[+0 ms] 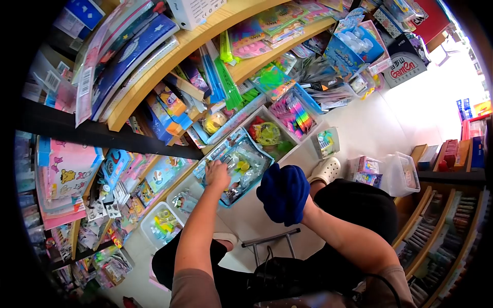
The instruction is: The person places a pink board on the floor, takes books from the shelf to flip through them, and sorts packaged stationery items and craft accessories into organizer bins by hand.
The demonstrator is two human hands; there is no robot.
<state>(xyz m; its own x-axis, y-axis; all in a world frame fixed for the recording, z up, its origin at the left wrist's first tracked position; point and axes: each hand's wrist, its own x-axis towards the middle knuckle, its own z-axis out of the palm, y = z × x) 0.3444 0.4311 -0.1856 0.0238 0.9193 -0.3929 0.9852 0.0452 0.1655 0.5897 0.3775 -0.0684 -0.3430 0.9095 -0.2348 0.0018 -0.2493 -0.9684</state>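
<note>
My left hand [217, 176] is at the left edge of a light-blue display box [224, 201] filled with clear plastic packets [243, 167]. Its fingers reach in over the packets, and their tips are too small and hidden to tell whether they grip anything. A bunched dark-blue cloth [283, 195] covers most of my right hand [308, 208], to the right of the box. Only the wrist side of that hand shows, and the cloth is held up above the floor.
Wooden shelves [205, 32] with packaged goods curve across the top and left. Bins stand beyond the box, including one with rainbow items [297, 114]. A small carton [327, 142], a clear tub [400, 174] and a metal stool frame [271, 239] are around my legs.
</note>
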